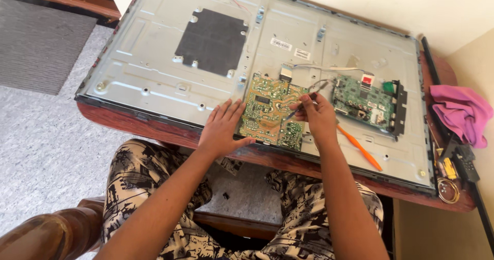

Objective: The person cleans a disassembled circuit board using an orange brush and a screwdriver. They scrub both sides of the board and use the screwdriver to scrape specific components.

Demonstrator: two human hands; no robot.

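- Sitting at a wooden worktop [154, 128], a person works on the open back of a flat screen set [154, 69] that lies face down on it.
- The left hand [222, 128] lies flat, palm down, with its fingers [226, 110] spread out straight. It holds nothing.
- That hand rests on the left edge of a green board [270, 113] and on the grey metal just beside it.
- The green board sits low in the middle of the set, close to the near edge. It is full of small parts.
- The right hand [319, 117] is over the right side of that board. Its fingers [307, 103] are pinched shut on a thin dark tool [296, 110].
- The tool points down and left, with its tip touching the board.
- A second green board [360, 103] sits to the right of the hand, with a black strip [399, 108] along its right end.
- An orange stick [360, 148] lies on the metal near the right wrist, slanting down to the right.
- A big dark square pad [212, 41] is stuck on the metal far up on the left.
- Thin wires [319, 69] run across the metal above the two boards.
- A pink cloth [462, 113] lies bunched up on the right end of the worktop, well away from both hands.
- Small black and yellow bits [453, 165] and a ring of wire [448, 190] lie below the cloth.
- The person's legs, in black and white patterned trousers [149, 188], show under the worktop.
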